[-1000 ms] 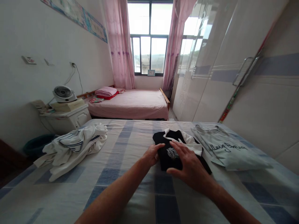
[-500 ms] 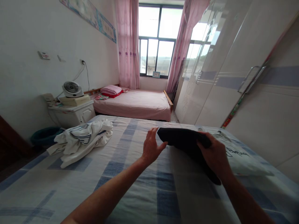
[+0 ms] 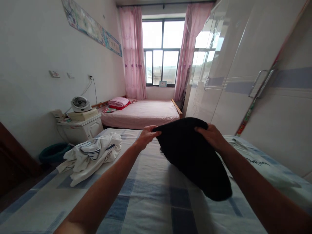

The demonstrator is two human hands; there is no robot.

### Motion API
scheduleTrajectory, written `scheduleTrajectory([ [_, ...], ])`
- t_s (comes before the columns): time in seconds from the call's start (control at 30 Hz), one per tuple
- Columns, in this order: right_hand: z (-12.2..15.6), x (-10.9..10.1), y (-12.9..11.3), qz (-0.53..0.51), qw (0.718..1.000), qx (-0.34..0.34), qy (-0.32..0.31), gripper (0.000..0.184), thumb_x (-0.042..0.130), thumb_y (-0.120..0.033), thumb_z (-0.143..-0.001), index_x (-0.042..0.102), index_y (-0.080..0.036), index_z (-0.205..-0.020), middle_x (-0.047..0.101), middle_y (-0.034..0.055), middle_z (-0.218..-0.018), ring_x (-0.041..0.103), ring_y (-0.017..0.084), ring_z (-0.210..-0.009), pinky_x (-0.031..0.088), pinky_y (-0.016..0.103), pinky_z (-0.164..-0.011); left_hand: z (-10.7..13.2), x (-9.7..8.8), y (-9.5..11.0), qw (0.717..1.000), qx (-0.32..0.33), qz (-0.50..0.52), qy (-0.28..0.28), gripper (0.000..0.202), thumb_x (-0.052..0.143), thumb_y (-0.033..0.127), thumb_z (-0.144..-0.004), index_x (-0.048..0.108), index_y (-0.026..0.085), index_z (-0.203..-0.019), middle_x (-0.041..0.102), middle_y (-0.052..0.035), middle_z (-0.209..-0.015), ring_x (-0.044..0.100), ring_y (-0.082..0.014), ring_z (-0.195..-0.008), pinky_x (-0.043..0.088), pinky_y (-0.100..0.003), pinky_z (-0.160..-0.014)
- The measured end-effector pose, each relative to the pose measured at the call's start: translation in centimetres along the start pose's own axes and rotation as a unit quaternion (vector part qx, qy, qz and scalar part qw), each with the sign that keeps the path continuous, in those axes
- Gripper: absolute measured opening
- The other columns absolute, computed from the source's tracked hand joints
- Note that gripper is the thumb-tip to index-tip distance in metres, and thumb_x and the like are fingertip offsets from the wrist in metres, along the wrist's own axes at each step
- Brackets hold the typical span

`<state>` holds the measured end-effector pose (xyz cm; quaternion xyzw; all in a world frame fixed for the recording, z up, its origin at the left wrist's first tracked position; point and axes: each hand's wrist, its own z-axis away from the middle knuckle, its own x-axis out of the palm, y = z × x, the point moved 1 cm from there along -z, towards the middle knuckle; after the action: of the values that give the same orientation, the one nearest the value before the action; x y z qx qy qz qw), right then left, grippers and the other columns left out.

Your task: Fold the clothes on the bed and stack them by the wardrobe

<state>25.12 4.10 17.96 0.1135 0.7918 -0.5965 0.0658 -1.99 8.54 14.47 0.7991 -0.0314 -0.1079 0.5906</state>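
Both my hands hold a folded black garment (image 3: pixel 192 156) up above the blue-checked bed (image 3: pixel 146 201). My left hand (image 3: pixel 146 136) pinches its upper left edge, fingers closed. My right hand (image 3: pixel 212 136) grips its upper right edge from behind. The garment hangs tilted toward me, its lower end near the sheet. A folded pale grey T-shirt (image 3: pixel 258 162) with dark lettering lies flat on the bed under my right arm.
A heap of white clothes with dark stripes (image 3: pixel 91 156) lies on the bed's left side. Beyond stand a white nightstand (image 3: pixel 81 128) with a small fan (image 3: pixel 80 104), a pink bed (image 3: pixel 141 113), a window, and a glossy wardrobe (image 3: pixel 243 81) along the right.
The black garment lay flat on the bed under my hands; both hands took its edges and lifted it up off the sheet toward me.
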Motion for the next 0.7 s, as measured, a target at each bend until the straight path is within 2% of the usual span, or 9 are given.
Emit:
scheduleTrajectory([
  [0.17,-6.1,0.6,-1.1,0.038,0.988,-0.139,0.054,0.027,0.063,-0.03,-0.063,0.065,-0.014,-0.085,0.061,-0.0035,-0.064,0.055,0.013,-0.061,0.045,0.027,-0.061,-5.9,-1.4,4.0,0.976,0.101,-0.136,0.133,0.021,0.062,0.023,-0.068,0.065,0.013,-0.086,0.055,0.0036,-0.058,0.051,-0.0095,-0.049,0.041,-0.019,-0.044],
  [0.27,-7.1,0.9,-1.4,0.107,0.971,-0.204,0.068,0.025,0.061,-0.028,-0.065,0.065,-0.014,-0.086,0.061,-0.0028,-0.066,0.055,0.014,-0.065,0.045,0.029,-0.067,-6.0,-2.4,6.3,0.951,0.166,-0.199,0.166,0.022,0.058,0.021,-0.071,0.065,0.015,-0.092,0.058,0.002,-0.066,0.056,-0.0122,-0.057,0.047,-0.022,-0.049],
  [0.33,-5.8,1.2,-0.6,0.163,0.959,-0.225,0.055,0.026,0.058,-0.025,-0.068,0.065,-0.016,-0.091,0.064,-0.0013,-0.072,0.058,0.016,-0.07,0.046,0.032,-0.072,-3.8,-2.9,6.2,0.927,0.213,-0.262,0.16,0.019,0.057,0.019,-0.073,0.065,0.016,-0.09,0.061,0.0006,-0.073,0.059,-0.0132,-0.064,0.049,-0.023,-0.057],
  [0.4,-3.0,1.5,1.4,0.213,0.949,-0.233,0.009,0.03,0.055,-0.019,-0.069,0.064,-0.019,-0.097,0.067,0.0012,-0.084,0.061,0.019,-0.08,0.046,0.034,-0.079,0.0,-3.3,4.5,0.911,0.229,-0.32,0.121,0.019,0.055,0.018,-0.075,0.065,0.018,-0.09,0.065,-0.0008,-0.082,0.06,-0.014,-0.073,0.049,-0.024,-0.065],
  [0.47,0.8,1.9,4.4,0.247,0.937,-0.237,-0.076,0.038,0.05,-0.011,-0.067,0.063,-0.022,-0.101,0.067,0.0034,-0.102,0.061,0.021,-0.096,0.045,0.036,-0.088,4.7,-3.6,1.6,0.916,0.189,-0.352,0.045,0.022,0.052,0.014,-0.075,0.066,0.019,-0.091,0.066,-0.0018,-0.089,0.061,-0.014,-0.077,0.048,-0.023,-0.068],
  [0.57,6.5,1.9,9.4,0.286,0.91,-0.204,-0.218,0.047,0.044,-0.004,-0.06,0.065,-0.024,-0.096,0.065,0.0038,-0.112,0.058,0.021,-0.108,0.044,0.036,-0.094,11.0,-4.0,-3.0,0.906,0.072,-0.387,-0.154,0.025,0.056,0.016,-0.073,0.068,0.022,-0.095,0.068,-0.0009,-0.088,0.062,-0.0139,-0.074,0.048,-0.022,-0.067],
  [0.6,7.8,1.7,10.8,0.288,0.911,-0.181,-0.232,0.049,0.042,-0.004,-0.06,0.066,-0.025,-0.097,0.065,0.0037,-0.113,0.059,0.02,-0.107,0.045,0.036,-0.094,12.4,-4.2,-4.2,0.907,0.034,-0.38,-0.18,0.026,0.056,0.018,-0.074,0.068,0.022,-0.097,0.068,-0.0007,-0.087,0.063,-0.0139,-0.073,0.048,-0.022,-0.066],
  [0.63,8.7,1.5,11.9,0.287,0.917,-0.156,-0.231,0.049,0.041,-0.004,-0.061,0.066,-0.024,-0.098,0.065,0.0036,-0.113,0.06,0.019,-0.106,0.046,0.035,-0.093,13.4,-4.4,-5.0,0.909,0.003,-0.372,-0.19,0.026,0.056,0.021,-0.076,0.068,0.022,-0.099,0.069,-0.0007,-0.086,0.063,-0.014,-0.073,0.049,-0.022,-0.067],
  [0.7,9.3,0.9,13.3,0.279,0.939,-0.097,-0.175,0.045,0.041,-0.008,-0.065,0.066,-0.023,-0.1,0.067,0.0039,-0.11,0.063,0.019,-0.1,0.048,0.035,-0.09,13.8,-4.5,-5.9,0.921,-0.025,-0.36,-0.146,0.026,0.053,0.025,-0.08,0.067,0.021,-0.101,0.069,-0.002,-0.087,0.065,-0.0147,-0.075,0.05,-0.024,-0.07],
])
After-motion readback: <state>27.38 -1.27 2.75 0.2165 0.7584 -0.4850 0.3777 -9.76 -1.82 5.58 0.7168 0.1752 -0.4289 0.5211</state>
